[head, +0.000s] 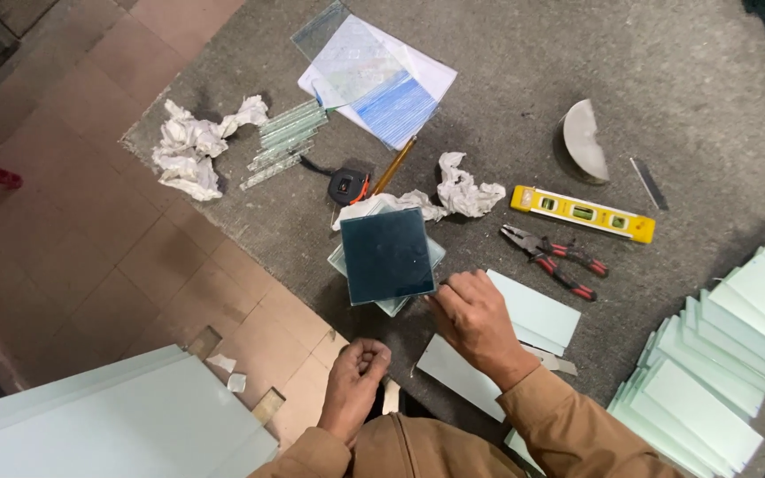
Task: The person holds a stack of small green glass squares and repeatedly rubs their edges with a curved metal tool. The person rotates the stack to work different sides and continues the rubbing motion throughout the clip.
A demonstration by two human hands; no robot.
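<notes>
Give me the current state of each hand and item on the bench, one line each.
left hand: closed in a fist, off the glass.
right hand: fingers at the edge of the square glass stack.
square glass stack: piled flat, panes slightly askew.
pliers: lying flat, handles slightly apart.
spirit level: lying flat.
tape measure: retracted.
paper wads: crumpled.
glass strips: loosely heaped.

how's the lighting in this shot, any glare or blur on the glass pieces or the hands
Head view: soft, even light with faint shadows; the dark square pane mirrors a dull sheen, no hard glare. Right hand and left hand are sharp, no motion blur. Wide-angle lens bends the floor tiles at the edges.
</notes>
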